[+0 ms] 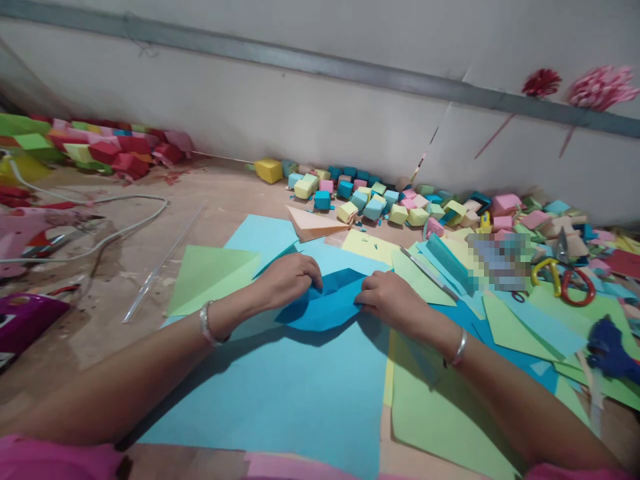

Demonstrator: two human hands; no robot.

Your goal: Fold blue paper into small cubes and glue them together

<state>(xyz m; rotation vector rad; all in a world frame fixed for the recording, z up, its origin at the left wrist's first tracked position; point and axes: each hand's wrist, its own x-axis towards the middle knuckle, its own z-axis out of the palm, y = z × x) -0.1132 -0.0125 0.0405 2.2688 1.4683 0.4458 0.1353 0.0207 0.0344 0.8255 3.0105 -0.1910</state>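
Note:
A folded piece of blue paper lies on a large light blue sheet in the middle of the table. My left hand pinches the paper's upper left edge with curled fingers. My right hand presses and pinches its right edge, fingers curled too. Both wrists wear silver bangles. The two hands sit close together, with the fold between them.
Green sheets and yellow sheets lie around. Several small paper cubes line the wall. Scissors with red and yellow handles rest at right, a blue tool nearer. A clear ruler and a white cable lie left.

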